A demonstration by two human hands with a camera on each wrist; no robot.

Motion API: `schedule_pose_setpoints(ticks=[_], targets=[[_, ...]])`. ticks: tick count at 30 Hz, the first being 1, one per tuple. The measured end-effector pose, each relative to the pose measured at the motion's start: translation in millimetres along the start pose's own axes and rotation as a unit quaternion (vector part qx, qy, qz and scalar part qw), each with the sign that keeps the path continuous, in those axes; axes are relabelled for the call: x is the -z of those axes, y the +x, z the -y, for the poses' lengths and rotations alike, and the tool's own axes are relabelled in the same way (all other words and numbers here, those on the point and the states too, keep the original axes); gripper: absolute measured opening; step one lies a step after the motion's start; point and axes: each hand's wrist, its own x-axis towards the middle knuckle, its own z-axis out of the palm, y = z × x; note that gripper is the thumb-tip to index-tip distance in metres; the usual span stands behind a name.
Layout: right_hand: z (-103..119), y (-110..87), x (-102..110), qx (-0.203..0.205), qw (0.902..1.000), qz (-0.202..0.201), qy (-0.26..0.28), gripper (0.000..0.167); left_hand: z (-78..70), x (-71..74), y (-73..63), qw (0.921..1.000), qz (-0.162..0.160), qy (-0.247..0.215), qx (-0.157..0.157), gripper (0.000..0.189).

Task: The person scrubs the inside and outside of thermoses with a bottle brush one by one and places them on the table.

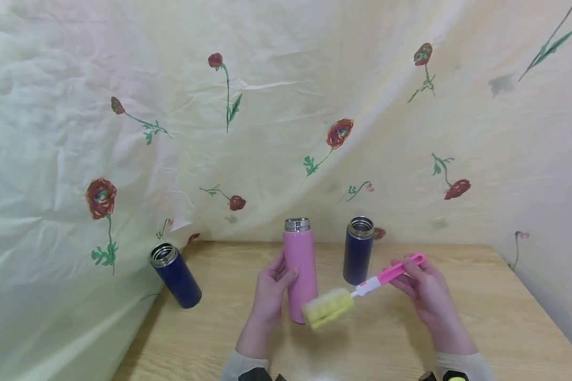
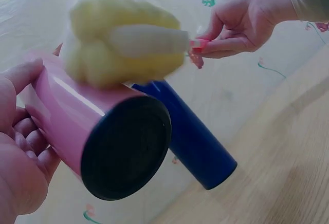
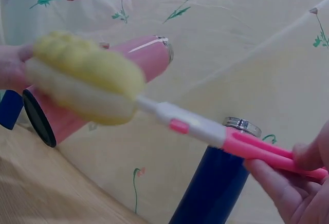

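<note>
My left hand (image 1: pixel 270 288) grips a pink bottle (image 1: pixel 301 264) round its side. The bottle is lidless, with a bare metal neck at the top and a black base (image 2: pixel 127 149) that shows in the left wrist view. By its pink handle (image 1: pixel 401 269), my right hand (image 1: pixel 424 291) holds a bottle brush with a yellow sponge head (image 3: pixel 85 80) and a white neck. In the head view the sponge overlaps the lower side of the pink bottle; whether they touch I cannot tell. The sponge is blurred.
Behind the brush, a dark blue bottle (image 1: pixel 357 251) stands lidless on the wooden table (image 1: pixel 500 317). Another dark blue bottle (image 1: pixel 177 278), also lidless, is at the table's left edge. A flowered cloth (image 1: pixel 276 106) hangs along the back and the left side.
</note>
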Motion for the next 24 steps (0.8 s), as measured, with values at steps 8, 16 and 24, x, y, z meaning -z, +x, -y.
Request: schedule_pose_setpoints(ticks=[8,16,24], targets=[[1.6,0.8,-1.7,-0.005,0.998,0.018,-0.06,0.01,2.2,-0.7,3.3,1.0,0.0,0.006,-0.004,0.071],[-0.2,1.8,0.6,-0.013,0.9982,0.012,-0.058,0.011,1.7,-0.5,3.0,1.0,-0.003,0.003,0.002,0.07],[3.9,1.8,8.3,-0.012,0.9978,-0.015,0.063,0.009,3.5,-2.4,0.5,0.9987,0.048,0.017,-0.005,0.071]])
